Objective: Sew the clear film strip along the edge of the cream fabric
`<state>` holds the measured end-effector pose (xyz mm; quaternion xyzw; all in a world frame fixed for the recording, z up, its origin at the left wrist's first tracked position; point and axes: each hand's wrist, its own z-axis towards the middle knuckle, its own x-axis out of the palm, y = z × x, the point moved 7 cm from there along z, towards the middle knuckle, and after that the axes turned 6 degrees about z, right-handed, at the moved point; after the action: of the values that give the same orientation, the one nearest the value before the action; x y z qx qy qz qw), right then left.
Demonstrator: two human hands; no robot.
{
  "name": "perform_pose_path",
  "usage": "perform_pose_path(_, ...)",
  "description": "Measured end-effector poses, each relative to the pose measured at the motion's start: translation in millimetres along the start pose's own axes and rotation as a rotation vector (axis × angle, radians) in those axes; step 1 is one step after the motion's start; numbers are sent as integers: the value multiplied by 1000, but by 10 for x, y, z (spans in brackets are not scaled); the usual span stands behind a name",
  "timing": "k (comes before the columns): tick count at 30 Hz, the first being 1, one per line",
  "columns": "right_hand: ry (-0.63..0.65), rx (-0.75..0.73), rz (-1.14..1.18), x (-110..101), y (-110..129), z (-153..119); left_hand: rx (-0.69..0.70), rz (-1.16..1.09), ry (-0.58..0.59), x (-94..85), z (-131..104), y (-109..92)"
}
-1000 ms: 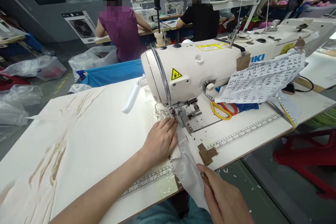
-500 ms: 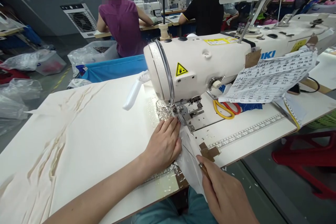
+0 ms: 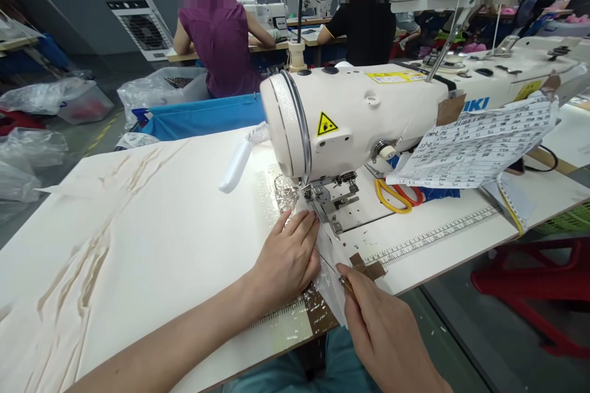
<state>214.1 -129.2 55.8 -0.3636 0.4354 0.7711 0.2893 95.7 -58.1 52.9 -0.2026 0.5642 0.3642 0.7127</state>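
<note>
My left hand [image 3: 290, 252] is on a thin white fabric strip [image 3: 332, 245], just in front of the sewing machine's presser foot [image 3: 308, 191]. Its fingers are together and curved, with the thumb along the strip, pressing it down on the bed. In my right hand [image 3: 380, 313] is an awl [image 3: 345, 283] with a brown wooden handle and a thin metal shaft. The shaft lies across the strip, its tip close to my left thumb. The strip's upper end runs in under the white machine head [image 3: 350, 123]; its lower end hangs at the table's front edge.
Yellow- and red-handled scissors [image 3: 394, 196] lie right of the needle area, beside a handwritten paper sheet [image 3: 479, 141]. Cream fabric pieces [image 3: 78, 270] spread over the table's left side. A red stool [image 3: 534, 288] stands at right. Two people sit at machines beyond.
The strip's loose lower end now reaches less far down. My right hand with the awl has shifted slightly left. My left hand stays by the presser foot. The whole view has shifted slightly.
</note>
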Motion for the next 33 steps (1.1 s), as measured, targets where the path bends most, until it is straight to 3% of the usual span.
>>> perform_pose_path(12, -25, -1, -17, 74, 18, 245, -87, 47, -17, 14, 62, 170)
perform_pose_path(20, -54, 26, -29, 105, 33, 351, -40, 111, -59, 46, 91, 297)
perform_pose_path(29, -38, 40, -9, 116, 29, 279, -13, 11, -62, 2, 42, 55)
perform_pose_path(33, -28, 37, 21, 55, 20, 221, -29, 28, -76, 28, 29, 45)
